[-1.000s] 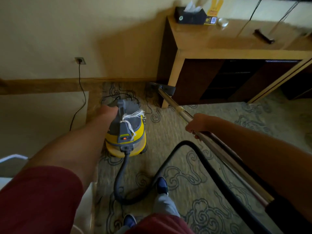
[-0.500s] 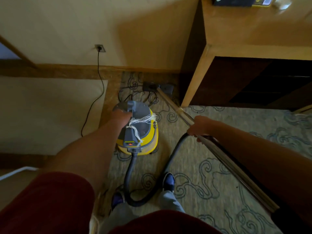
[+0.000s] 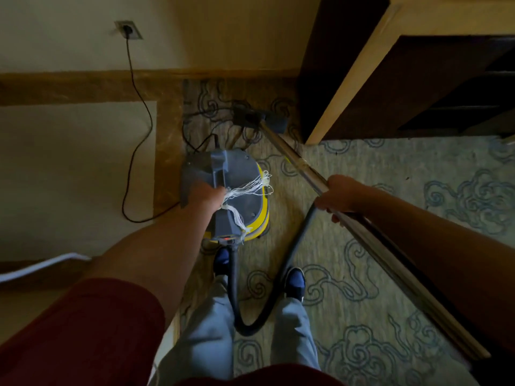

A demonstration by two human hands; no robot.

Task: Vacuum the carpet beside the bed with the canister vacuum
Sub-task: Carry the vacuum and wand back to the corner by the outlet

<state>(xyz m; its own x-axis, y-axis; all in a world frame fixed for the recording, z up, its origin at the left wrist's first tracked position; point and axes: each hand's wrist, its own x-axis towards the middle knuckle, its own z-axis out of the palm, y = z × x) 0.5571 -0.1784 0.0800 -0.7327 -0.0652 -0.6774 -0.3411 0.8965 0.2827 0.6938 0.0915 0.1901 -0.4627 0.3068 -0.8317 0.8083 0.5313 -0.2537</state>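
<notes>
Wall (image 3: pixel 69 48): we note cream paint, wooden skirting board (image 3: pixel 83 83) below.
Socket (image 3: pixel 128 29): one black cord plugged in.
Cabinet (image 3: pixel 404 79): pale wood frame, dark panels, at right.
Light: dim, warm.

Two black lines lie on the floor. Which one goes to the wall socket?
The thin cord: it runs down from the wall socket over the pale floor. The thick hose loops between the feet from the vacuum.
</notes>
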